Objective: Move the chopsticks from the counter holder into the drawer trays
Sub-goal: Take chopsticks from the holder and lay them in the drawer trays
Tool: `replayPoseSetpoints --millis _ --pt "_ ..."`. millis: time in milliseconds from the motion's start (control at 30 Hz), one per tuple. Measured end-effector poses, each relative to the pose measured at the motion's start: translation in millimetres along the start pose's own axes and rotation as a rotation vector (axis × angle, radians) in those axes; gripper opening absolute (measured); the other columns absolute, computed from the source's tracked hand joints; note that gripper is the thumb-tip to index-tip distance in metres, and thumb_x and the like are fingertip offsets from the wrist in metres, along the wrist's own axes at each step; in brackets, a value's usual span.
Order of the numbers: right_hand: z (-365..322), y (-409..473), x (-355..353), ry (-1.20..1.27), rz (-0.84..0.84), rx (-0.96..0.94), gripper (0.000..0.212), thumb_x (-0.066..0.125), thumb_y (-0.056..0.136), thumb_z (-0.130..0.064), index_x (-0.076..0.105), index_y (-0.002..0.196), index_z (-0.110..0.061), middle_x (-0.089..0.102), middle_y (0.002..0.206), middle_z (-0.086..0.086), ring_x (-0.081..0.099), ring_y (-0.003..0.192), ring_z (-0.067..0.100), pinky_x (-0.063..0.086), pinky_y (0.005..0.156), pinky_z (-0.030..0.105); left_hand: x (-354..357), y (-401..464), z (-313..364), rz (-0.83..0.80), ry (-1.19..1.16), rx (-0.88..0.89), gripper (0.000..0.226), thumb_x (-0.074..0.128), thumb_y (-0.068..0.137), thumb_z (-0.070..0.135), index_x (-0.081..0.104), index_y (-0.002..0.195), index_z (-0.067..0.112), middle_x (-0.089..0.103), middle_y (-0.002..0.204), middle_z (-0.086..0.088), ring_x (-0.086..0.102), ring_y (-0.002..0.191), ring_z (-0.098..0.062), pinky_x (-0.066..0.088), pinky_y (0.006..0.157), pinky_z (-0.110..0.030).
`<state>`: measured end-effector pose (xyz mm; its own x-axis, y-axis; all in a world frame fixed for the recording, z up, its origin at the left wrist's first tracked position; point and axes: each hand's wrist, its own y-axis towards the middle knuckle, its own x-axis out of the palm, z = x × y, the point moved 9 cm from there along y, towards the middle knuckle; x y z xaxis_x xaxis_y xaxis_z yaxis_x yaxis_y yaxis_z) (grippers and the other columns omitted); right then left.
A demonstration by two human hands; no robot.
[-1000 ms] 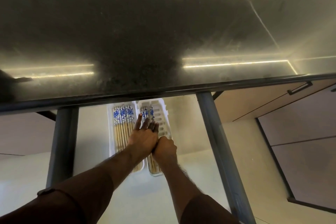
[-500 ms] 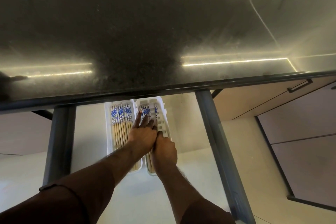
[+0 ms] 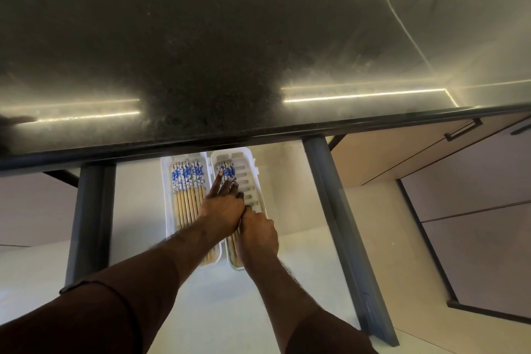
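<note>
A dark speckled worktop [image 3: 201, 52] is spanning the upper half of the frame, its front edge overhanging an open drawer [image 3: 138, 210] in the lower centre.

Left of centre, the left tray [image 3: 166, 195], white and long, is lying in the drawer and carrying a full row of chopsticks [image 3: 186, 190], their blue-and-white patterned ends pointing toward the top of the frame.

The left forearm is reaching diagonally from the lower left up to the centre. The left hand [image 3: 222, 210] is lying flat with straight, spread fingers, pressing down on the few chopsticks in the right tray [image 3: 253, 169], which is sitting just beside the left tray. Those chopsticks are lying along the tray's left side; slots in its floor are showing on the right.

The right forearm is rising from the bottom centre. The right hand [image 3: 258, 234] is resting over the near end of the same chopsticks, touching the left hand at the thumb side; whether its fingers are curling round them cannot be told.

At the right edge, cabinet fronts [image 3: 474, 224] are showing.
</note>
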<state>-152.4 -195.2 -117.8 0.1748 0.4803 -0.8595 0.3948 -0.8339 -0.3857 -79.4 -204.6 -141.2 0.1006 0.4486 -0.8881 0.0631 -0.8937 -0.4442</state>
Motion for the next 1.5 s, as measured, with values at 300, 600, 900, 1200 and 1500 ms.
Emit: replayPoseSetpoints --millis 300,600,900,1200,1500 --pt "-9.2 -13.6 -45.0 0.017 0.062 -0.015 0.024 0.049 0.100 -0.024 0.054 0.120 -0.012 0.068 0.114 0.008 0.065 0.100 0.026 0.049 0.090 0.034 -35.8 -18.2 2.7 0.149 -0.111 0.058 0.051 0.050 0.095 0.038 0.042 0.141 0.018 0.035 0.154 -0.011 0.022 0.146 -0.029 -0.018 0.110 -0.048" --pt "-2.6 -64.0 -99.9 0.118 0.139 0.057 0.044 0.063 0.091 -0.036 0.051 0.129 -0.016 0.066 0.121 0.007 0.065 0.102 0.025 0.052 0.090 0.036 -83.7 -77.5 8.9 0.289 -0.323 0.042 0.044 0.045 0.098 0.035 0.043 0.140 0.021 0.037 0.154 -0.004 0.031 0.143 -0.025 -0.010 0.114 -0.046" --pt "-29.1 -152.2 -150.5 0.124 0.278 -0.066 0.050 0.067 0.089 -0.030 0.049 0.135 -0.017 0.063 0.128 0.006 0.063 0.110 0.026 0.051 0.092 0.036 -124.5 -176.2 2.7 0.452 -0.522 -0.124 0.055 0.048 0.098 0.036 0.031 0.148 0.021 0.023 0.160 -0.003 0.023 0.146 -0.027 0.021 0.115 -0.046" --pt "-89.3 -279.7 -201.4 0.195 0.501 -0.272 0.046 0.067 0.090 -0.026 0.054 0.133 -0.019 0.066 0.126 0.004 0.061 0.113 0.022 0.051 0.094 0.034 -167.2 -332.2 -12.7 0.660 -0.607 -0.243 0.052 0.046 0.099 0.034 0.033 0.148 0.021 0.018 0.161 -0.002 0.020 0.147 -0.025 0.028 0.113 -0.044" --pt "-215.5 -351.6 -189.3 0.235 0.540 -0.494 0.034 0.061 0.092 -0.014 0.061 0.125 -0.021 0.070 0.118 0.005 0.062 0.109 0.026 0.055 0.090 0.044 -152.3 -462.3 -95.8 0.776 -0.711 -0.353 0.050 0.044 0.101 0.024 0.031 0.148 0.014 0.015 0.161 -0.007 0.014 0.148 -0.026 0.024 0.116 -0.043"
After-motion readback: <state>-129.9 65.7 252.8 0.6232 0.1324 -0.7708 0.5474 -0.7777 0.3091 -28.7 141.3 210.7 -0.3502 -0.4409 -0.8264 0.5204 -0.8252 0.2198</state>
